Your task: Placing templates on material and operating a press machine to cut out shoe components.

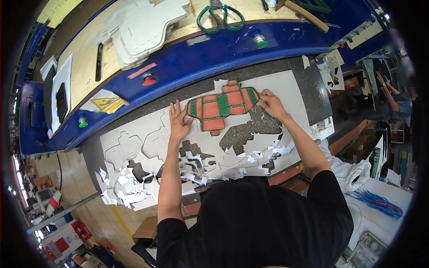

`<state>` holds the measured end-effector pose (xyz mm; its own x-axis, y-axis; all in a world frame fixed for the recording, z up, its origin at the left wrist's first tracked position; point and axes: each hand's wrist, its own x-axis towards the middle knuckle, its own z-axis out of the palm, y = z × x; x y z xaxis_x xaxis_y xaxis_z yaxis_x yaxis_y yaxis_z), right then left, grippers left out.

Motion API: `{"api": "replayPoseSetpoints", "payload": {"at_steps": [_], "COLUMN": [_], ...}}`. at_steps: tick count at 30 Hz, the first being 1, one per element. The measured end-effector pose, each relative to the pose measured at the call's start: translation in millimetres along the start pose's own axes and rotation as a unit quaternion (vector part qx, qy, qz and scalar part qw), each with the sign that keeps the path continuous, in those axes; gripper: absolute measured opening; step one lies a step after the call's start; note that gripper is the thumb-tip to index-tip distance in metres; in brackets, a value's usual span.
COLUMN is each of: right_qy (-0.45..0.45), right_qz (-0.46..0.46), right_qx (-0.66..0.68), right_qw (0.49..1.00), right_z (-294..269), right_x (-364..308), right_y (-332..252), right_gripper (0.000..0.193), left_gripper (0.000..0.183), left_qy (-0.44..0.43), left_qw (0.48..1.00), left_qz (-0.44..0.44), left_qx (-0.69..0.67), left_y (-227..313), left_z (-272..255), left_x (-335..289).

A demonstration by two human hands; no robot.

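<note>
A flat cutting die (213,106), with red pads and green edges and a green middle strip, lies on a large white sheet (282,86). My left hand (179,124) rests at the die's left end, its fingers spread and its thumb by the edge. At the right end, my right hand (271,105) has its fingers closed on the die's tip. The sheet has cut outlines at the left and dark cut-out gaps nearer me. Torn white scraps (129,187) lie along its near edge.
The sheet lies on a dark speckled bed (318,107). Beyond runs a blue machine beam (192,56) with buttons. On its wooden top are stacked white cut pieces (143,38), green-handled scissors (220,20), a black marker (98,62) and a hammer (308,15). Another person (397,100) stands far right.
</note>
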<state>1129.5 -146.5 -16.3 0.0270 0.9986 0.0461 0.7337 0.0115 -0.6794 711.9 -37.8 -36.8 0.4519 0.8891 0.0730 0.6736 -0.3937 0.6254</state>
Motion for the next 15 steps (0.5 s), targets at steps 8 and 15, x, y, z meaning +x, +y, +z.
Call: {"api": "replayPoseSetpoints", "payload": {"at_steps": [8,15], "right_qy": [-0.042,-0.057], "right_qz": [-0.006,0.005], "right_qx": [-0.011,0.017], "right_qw": [0.999,0.998], "right_z": [-9,-16], "right_x": [15,16], "right_y": [7,16], "right_gripper": [0.028,0.034], "left_gripper": [0.065,0.066], "left_qy": [0.003,-0.023], "left_qw": [1.000,1.000], "left_qz": [0.011,-0.001], "left_qx": [0.003,0.014], "left_y": [-7,-4], "left_z": [4,13], "left_x": [8,16]}}
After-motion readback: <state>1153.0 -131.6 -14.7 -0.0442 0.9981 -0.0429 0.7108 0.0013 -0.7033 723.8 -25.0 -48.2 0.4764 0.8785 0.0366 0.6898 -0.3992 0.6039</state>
